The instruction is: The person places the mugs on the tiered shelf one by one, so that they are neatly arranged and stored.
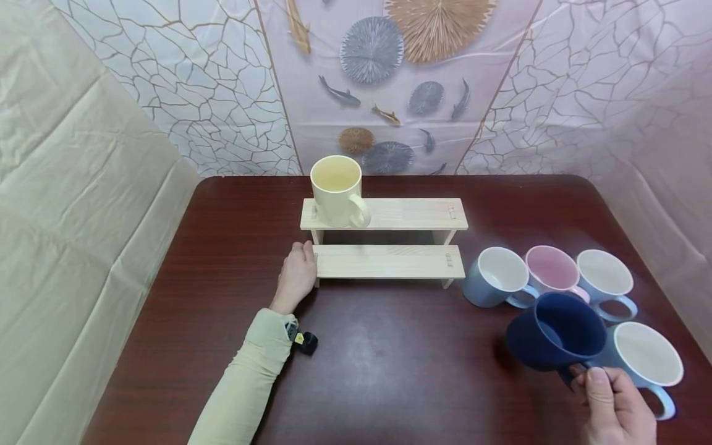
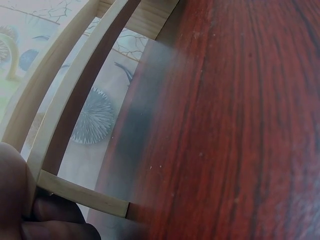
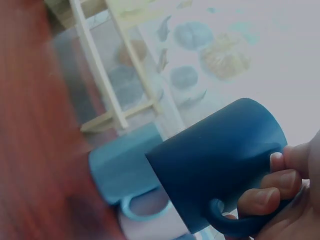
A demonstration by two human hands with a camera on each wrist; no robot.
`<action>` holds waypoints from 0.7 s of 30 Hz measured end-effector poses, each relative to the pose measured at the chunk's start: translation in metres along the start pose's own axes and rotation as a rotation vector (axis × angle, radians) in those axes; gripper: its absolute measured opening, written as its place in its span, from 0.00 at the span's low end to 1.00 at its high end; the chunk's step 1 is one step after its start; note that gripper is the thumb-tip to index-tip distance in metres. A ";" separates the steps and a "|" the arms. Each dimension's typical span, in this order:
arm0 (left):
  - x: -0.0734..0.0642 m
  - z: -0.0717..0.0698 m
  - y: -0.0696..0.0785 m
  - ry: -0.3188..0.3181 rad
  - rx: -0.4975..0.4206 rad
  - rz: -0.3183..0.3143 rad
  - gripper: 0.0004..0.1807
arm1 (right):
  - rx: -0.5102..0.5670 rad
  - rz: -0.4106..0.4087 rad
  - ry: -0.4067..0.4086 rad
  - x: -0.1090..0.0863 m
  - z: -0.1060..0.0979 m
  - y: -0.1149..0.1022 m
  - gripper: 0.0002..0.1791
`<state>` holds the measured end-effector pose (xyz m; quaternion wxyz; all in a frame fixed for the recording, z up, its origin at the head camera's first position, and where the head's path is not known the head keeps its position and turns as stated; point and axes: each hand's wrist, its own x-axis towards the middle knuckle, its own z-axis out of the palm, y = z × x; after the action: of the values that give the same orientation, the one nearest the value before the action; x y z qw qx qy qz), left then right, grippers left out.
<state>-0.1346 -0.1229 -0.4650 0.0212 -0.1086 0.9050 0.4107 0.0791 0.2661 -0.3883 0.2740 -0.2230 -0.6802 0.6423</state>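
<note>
My right hand (image 1: 614, 402) grips the handle of a dark blue mug (image 1: 556, 334), which is tilted and held up over the table at the right. The right wrist view shows its fingers curled round that handle (image 3: 245, 225). At the left end of the small two-step wooden shelf (image 1: 389, 262), my left hand (image 1: 297, 272) pinches the lower board, thumb above and fingers beneath in the left wrist view. A cream mug (image 1: 336, 191) stands upright on the left part of the upper step, its handle turned to the front right.
Right of the shelf stand a light blue mug (image 1: 495, 278), a pink mug (image 1: 550, 269), a second light blue mug (image 1: 605, 278) and another one (image 1: 645, 355) partly behind the dark blue mug. Patterned cloth (image 1: 389, 123) hangs behind the dark red table (image 1: 361, 371).
</note>
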 end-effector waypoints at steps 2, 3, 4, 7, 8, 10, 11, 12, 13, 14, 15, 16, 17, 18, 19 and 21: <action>0.000 0.000 0.000 0.000 0.000 -0.001 0.24 | -0.025 0.005 -0.007 0.001 0.002 -0.007 0.12; 0.000 0.000 0.000 0.000 -0.001 -0.001 0.24 | -0.037 -0.008 -0.018 0.001 0.003 -0.010 0.12; 0.000 0.000 0.000 0.000 0.000 -0.001 0.24 | -0.038 -0.031 -0.029 0.002 0.005 -0.013 0.12; -0.001 -0.001 0.000 0.000 0.001 0.000 0.24 | 0.091 -0.141 -0.098 0.006 0.013 -0.018 0.12; -0.001 -0.001 0.000 0.001 0.001 -0.002 0.24 | 0.136 -0.179 -0.126 0.007 0.017 -0.020 0.11; -0.001 -0.001 0.000 -0.002 0.002 -0.005 0.24 | 0.225 -0.234 -0.180 0.011 0.025 -0.022 0.12; -0.001 -0.001 0.000 -0.003 0.003 -0.006 0.24 | 0.249 -0.252 -0.198 0.012 0.029 -0.024 0.12; -0.001 -0.001 0.001 -0.005 0.004 -0.009 0.24 | 0.269 -0.270 -0.212 0.014 0.034 -0.027 0.12; -0.001 -0.001 0.001 -0.007 0.005 -0.012 0.24 | 0.284 -0.282 -0.224 0.015 0.038 -0.029 0.12; -0.001 -0.001 0.001 -0.008 0.006 -0.013 0.24 | 0.305 -0.294 -0.242 0.016 0.042 -0.031 0.12; -0.001 -0.002 0.001 -0.007 0.007 -0.014 0.24 | 0.339 -0.304 -0.264 0.018 0.047 -0.033 0.11; -0.001 -0.001 0.001 -0.007 0.009 -0.016 0.24 | 0.379 -0.310 -0.281 0.020 0.051 -0.035 0.11; -0.001 -0.001 0.001 -0.009 0.012 -0.015 0.24 | 0.408 -0.318 -0.296 0.022 0.055 -0.037 0.11; -0.001 -0.001 0.001 -0.009 0.012 -0.014 0.24 | 0.436 -0.328 -0.314 0.024 0.060 -0.038 0.10; -0.001 -0.001 0.001 -0.008 0.012 -0.014 0.24 | 0.462 -0.331 -0.333 0.026 0.064 -0.039 0.10; -0.001 -0.002 0.001 -0.004 0.009 -0.015 0.24 | 0.468 -0.339 -0.349 0.030 0.076 -0.042 0.10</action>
<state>-0.1341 -0.1238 -0.4629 0.0266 -0.1146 0.9060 0.4066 0.0085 0.2261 -0.3457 0.3000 0.0758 -0.5783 0.7549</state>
